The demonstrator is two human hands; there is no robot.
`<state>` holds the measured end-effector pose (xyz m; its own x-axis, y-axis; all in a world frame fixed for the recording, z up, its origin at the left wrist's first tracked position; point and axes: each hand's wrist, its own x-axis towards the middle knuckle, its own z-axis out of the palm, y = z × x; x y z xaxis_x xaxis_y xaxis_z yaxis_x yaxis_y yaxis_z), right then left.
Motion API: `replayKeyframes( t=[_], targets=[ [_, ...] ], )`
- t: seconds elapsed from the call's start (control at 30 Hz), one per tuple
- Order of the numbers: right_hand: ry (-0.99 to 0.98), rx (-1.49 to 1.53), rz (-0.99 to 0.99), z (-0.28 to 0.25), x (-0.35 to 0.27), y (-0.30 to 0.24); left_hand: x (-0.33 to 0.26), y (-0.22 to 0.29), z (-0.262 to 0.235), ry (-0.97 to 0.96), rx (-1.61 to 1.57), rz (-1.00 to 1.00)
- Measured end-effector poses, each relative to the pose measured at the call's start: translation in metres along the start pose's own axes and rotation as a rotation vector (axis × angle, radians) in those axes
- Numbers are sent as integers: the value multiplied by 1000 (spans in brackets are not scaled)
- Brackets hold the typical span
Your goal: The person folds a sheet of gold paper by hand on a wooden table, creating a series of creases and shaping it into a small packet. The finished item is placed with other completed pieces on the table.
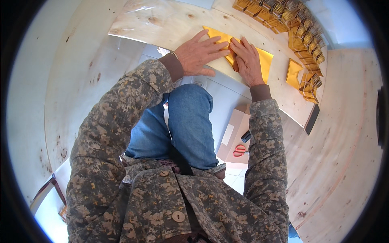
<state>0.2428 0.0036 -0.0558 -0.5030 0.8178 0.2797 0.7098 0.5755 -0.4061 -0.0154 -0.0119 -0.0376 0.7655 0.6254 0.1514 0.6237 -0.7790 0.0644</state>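
Observation:
A sheet of shiny gold paper (265,60) lies on the pale wooden board in front of me, partly covered by both hands. My left hand (198,52) lies over its left part, fingers stretched and spread, the thumb beyond the paper's near edge. On the middle of the sheet rests my right hand (248,62), its fingers extended and slightly apart. A small reddish-brown patch shows beneath these fingers; I cannot make out what it is.
Bundles of folded gold paper (302,44) line the board's far right edge. One loose folded gold piece (293,73) lies nearer. Below the board, an open cardboard box (233,133) holds red-handled scissors (240,151) and a black object (246,136). Wooden panels (344,133) stand at the sides.

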Motion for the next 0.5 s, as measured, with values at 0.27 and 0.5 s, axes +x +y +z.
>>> replayKeyframes(
  t=[0.27,0.5],
  targets=[
    [16,7,13,-1,0,-4,3,0,0,-36,23,42],
    [22,8,13,0,0,-3,3,18,-3,-54,-48,-19]
  ],
)
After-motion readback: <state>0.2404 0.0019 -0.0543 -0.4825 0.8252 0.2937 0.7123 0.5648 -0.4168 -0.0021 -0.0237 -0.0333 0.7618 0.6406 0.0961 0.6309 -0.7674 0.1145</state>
